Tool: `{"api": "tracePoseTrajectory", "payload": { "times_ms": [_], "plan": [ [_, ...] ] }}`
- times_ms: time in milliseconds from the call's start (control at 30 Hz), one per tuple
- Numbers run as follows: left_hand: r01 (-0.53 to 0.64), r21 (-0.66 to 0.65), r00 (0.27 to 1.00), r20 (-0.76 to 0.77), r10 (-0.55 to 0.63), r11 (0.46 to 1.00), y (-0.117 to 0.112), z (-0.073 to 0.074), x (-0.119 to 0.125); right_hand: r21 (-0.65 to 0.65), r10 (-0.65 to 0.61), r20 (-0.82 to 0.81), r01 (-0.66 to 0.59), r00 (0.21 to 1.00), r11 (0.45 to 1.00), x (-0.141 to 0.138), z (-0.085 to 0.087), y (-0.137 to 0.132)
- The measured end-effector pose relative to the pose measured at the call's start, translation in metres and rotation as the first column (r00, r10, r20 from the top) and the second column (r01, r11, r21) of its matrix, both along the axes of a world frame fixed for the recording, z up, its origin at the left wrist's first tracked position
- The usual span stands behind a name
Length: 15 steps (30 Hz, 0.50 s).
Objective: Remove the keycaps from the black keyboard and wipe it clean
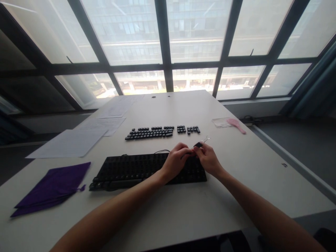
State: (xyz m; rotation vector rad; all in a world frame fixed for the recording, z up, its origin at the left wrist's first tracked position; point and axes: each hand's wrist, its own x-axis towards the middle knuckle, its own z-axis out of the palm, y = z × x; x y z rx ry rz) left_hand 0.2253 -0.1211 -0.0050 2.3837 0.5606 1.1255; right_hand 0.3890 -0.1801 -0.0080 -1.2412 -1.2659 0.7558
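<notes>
A black keyboard (136, 169) with its keycaps off lies on the white table (183, 210) in front of me. Rows of removed black keycaps (157, 132) are laid out beyond it. Both hands meet above the keyboard's far right corner. My right hand (208, 159) pinches a wire keycap puller (204, 140) with a black keycap (198, 144) caught in it. My left hand (176, 158) has its fingers closed at that keycap, fingertips touching the right hand's.
A purple cloth pouch (52, 187) lies at the near left. Several paper sheets (70, 141) spread over the far left. A pink brush (236, 125) and a clear plastic bag (220, 121) sit at the far right. Large windows stand behind the table.
</notes>
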Motion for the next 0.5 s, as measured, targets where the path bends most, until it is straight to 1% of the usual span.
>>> {"api": "tracePoseTrajectory", "payload": {
  "times_ms": [167,300,400,500],
  "plan": [
    [0.001,0.066,1.000,0.002,-0.001,0.998,-0.002,-0.002,-0.002,0.090,-0.086,0.088,0.078,0.992,0.993,0.000,0.005,-0.002],
    [-0.006,0.087,1.000,0.029,0.003,0.996,-0.004,-0.001,-0.003,0.117,-0.091,0.099,0.079,0.991,0.990,0.000,0.010,-0.005],
    [-0.031,0.075,0.998,0.050,0.027,0.997,-0.004,0.001,-0.003,0.115,-0.087,0.092,0.076,0.992,0.990,0.000,0.010,-0.006],
    [-0.049,0.034,0.998,0.040,0.048,0.998,-0.003,0.003,-0.004,0.100,-0.085,0.067,0.078,0.994,0.992,-0.002,0.009,-0.004]
  ]
}}
